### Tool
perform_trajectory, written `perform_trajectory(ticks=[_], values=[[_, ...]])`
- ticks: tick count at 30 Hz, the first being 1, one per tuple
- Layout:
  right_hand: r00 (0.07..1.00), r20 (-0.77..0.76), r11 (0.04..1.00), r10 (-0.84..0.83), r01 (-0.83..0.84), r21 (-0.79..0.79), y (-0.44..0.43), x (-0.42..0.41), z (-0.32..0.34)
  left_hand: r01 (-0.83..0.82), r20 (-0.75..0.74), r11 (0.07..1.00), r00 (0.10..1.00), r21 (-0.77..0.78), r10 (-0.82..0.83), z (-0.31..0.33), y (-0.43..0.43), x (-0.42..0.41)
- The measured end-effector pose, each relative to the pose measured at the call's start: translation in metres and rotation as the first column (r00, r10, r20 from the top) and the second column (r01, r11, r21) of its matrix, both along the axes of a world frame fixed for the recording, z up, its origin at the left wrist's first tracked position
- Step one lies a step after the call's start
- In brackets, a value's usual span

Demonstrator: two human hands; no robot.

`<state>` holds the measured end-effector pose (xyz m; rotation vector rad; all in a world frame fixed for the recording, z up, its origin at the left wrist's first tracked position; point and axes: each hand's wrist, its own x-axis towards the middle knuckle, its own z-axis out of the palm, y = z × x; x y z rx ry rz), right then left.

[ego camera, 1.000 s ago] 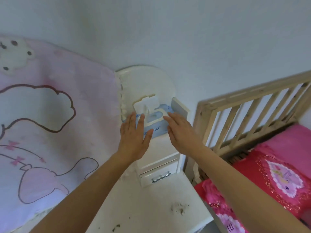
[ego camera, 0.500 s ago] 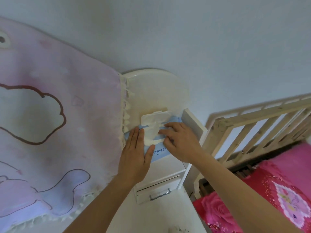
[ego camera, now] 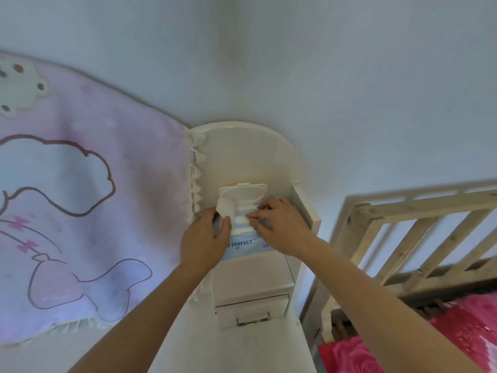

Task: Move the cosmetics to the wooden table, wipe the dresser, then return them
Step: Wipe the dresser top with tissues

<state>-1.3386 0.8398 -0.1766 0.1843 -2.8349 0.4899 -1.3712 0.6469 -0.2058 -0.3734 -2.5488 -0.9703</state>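
One pink blanket (ego camera: 88,184) beside wipes pack (ego camera: 242,244)

White dresser (ego camera: 252,273) w/ blue wipes pack (ego camera: 242,247) on its drawer unit.

**A Home Bedroom Is Being Shown**

The place is being marked by its furnishings. A white dresser (ego camera: 242,351) with an arched back panel (ego camera: 242,152) and a small drawer (ego camera: 251,309) is being kept against a pale wall (ego camera: 336,63). Left of the dresser, a fringed pink cloth (ego camera: 94,200) printed with cartoon figures is being hung. Just right of the dresser, a slatted wooden bed frame (ego camera: 403,211) is being dressed in pink floral bedding (ego camera: 462,335).
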Motion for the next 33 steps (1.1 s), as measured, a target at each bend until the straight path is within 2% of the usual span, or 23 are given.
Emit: perform_trajectory(ticks=[6, 10, 13, 18, 23, 25, 28, 31, 33], values=[[1.000, 0.011, 1.000, 0.023, -0.024, 0.017, 0.005, -0.006, 0.006, 0.024, 0.043, 0.990, 0.999, 0.137, -0.030, -0.001, 0.003, 0.004], [0.998, 0.037, 0.998, 0.060, -0.061, 0.020, 0.007, -0.015, 0.015, 0.056, -0.070, 0.997, 0.996, 0.058, -0.052, -0.006, 0.008, 0.009], [0.992, 0.063, 0.994, 0.108, -0.108, -0.006, 0.007, -0.023, 0.023, 0.028, -0.074, 0.998, 0.997, 0.059, -0.024, -0.006, 0.010, 0.011], [0.986, 0.053, 0.987, 0.156, -0.158, 0.036, 0.005, -0.030, 0.029, 0.061, -0.184, 0.998, 0.981, 0.007, -0.059, 0.000, 0.007, 0.015], [0.975, -0.022, 0.959, 0.219, -0.211, 0.190, 0.001, -0.028, 0.020, 0.050, -0.162, 0.999, 0.985, -0.020, -0.053, 0.000, 0.008, 0.017], [0.978, -0.021, 0.959, 0.206, -0.197, 0.206, -0.001, -0.028, 0.018, 0.039, -0.146, 0.999, 0.988, -0.035, -0.044, 0.000, 0.009, 0.017], [0.983, -0.020, 0.970, 0.184, -0.178, 0.163, -0.003, -0.027, 0.020, 0.037, -0.137, 0.997, 0.989, -0.062, -0.046, 0.000, 0.007, 0.017], [0.981, -0.007, 0.980, 0.194, -0.194, 0.041, 0.001, -0.022, 0.023, 0.035, -0.126, 0.995, 0.991, -0.097, -0.047, -0.001, 0.007, 0.016], [0.972, 0.023, 0.971, 0.233, -0.234, 0.054, 0.005, -0.021, 0.025, 0.035, -0.122, 0.993, 0.991, -0.109, -0.048, -0.003, 0.007, 0.016]])
